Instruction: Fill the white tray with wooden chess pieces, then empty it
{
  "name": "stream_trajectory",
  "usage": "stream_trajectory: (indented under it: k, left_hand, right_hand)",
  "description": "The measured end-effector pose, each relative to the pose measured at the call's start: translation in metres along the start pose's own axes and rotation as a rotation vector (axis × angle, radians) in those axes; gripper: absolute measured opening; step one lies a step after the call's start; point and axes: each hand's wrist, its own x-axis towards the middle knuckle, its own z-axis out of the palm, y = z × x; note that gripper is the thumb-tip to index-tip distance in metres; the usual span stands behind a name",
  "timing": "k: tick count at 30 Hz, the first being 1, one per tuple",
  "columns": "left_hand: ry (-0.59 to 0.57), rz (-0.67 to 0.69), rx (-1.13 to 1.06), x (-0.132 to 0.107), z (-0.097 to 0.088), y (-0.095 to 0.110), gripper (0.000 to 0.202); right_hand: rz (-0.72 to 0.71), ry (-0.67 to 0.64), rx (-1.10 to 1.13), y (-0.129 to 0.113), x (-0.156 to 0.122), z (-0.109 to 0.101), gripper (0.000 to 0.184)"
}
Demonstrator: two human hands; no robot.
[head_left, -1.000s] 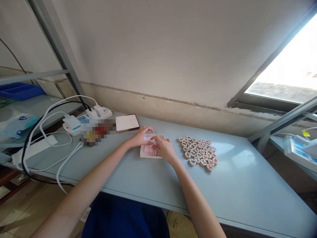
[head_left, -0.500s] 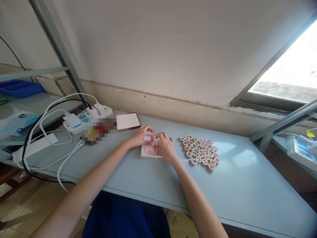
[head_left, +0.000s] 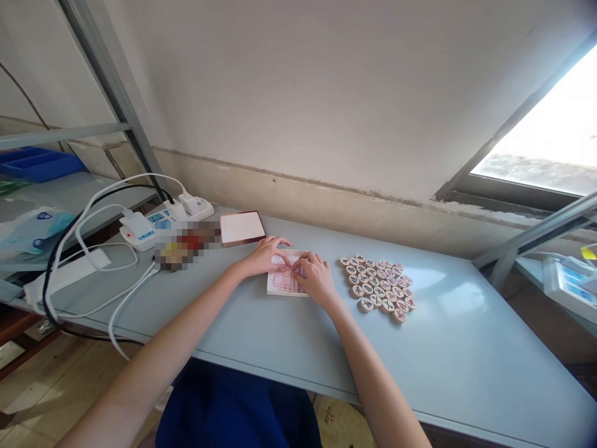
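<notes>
A folded white sheet printed with a red grid (head_left: 283, 281) lies on the pale blue table (head_left: 289, 342). My left hand (head_left: 263, 255) rests on its far left corner, fingers curled against the paper. My right hand (head_left: 316, 279) covers the sheet's right side, its fingertips pinched on the paper near the top edge. A cluster of several round wooden game pieces (head_left: 379, 286) with red and dark characters sits just to the right of my right hand.
A flat box with a white top and brown rim (head_left: 242, 228) lies behind the sheet. Further left sit a blurred object (head_left: 183, 244), power strips (head_left: 161, 219) and white cables (head_left: 93, 249). Metal shelving with a blue tray (head_left: 37, 164) stands at left, a window at right.
Both hands have shifted slightly on the sheet, and the fingers of my right hand now press closer to the fold at its top. The view has drifted a little.
</notes>
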Motion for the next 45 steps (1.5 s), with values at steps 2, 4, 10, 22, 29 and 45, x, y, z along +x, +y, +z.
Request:
stream_trajectory:
  k: [2, 4, 10, 22, 29, 45]
  left_hand:
    - [0.020, -0.004, 0.005, 0.000, 0.000, 0.000, 0.012]
    - [0.035, -0.007, 0.006, 0.000, 0.001, 0.000, 0.012]
    - [0.036, -0.026, 0.016, 0.001, 0.004, -0.005, 0.019]
    - [0.048, -0.030, 0.118, 0.000, 0.004, 0.000, 0.014]
    - [0.096, -0.018, 0.107, 0.000, 0.003, 0.002, 0.013]
    - [0.034, -0.352, 0.024, -0.007, -0.013, -0.005, 0.028]
  right_hand:
    - [0.003, -0.006, -0.007, 0.000, 0.000, -0.001, 0.012]
    - [0.001, -0.007, -0.015, 0.000, 0.000, -0.002, 0.012]
    - [-0.007, -0.012, -0.041, 0.001, -0.001, -0.001, 0.016]
    - [-0.024, 0.026, -0.022, 0.003, -0.001, 0.004, 0.016]
    - [-0.035, 0.176, -0.030, 0.006, 0.000, -0.004, 0.017]
    - [0.379, 0.260, -0.268, 0.079, -0.008, -0.024, 0.023]
